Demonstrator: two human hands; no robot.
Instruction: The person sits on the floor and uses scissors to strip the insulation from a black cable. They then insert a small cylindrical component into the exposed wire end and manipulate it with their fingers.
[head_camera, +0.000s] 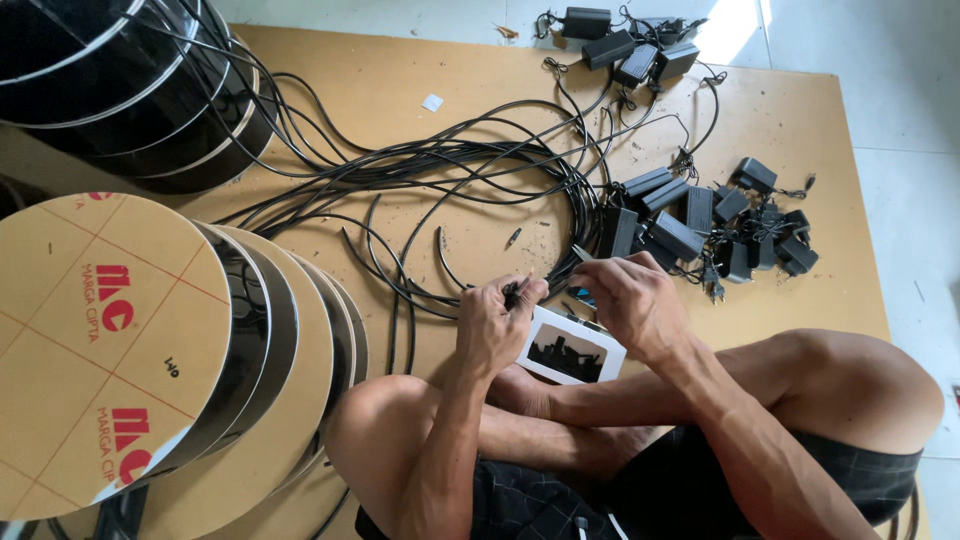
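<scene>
My left hand (492, 325) is closed around the end of a black cable (513, 292), gripping it between thumb and fingers. My right hand (628, 300) sits close beside it, curled over a small tool with a blue handle (582, 296) whose tip points toward the cable end. Under both hands lies a small white box (571, 349) holding dark bits. I sit cross-legged on a brown board (400, 90).
A tangle of black cables (470, 170) spreads across the board. Several black power adapters (700, 220) lie to the right, more adapters (625, 40) at the far edge. Stacked round discs (110, 330) lean at the left, black-rimmed discs (120, 80) behind them.
</scene>
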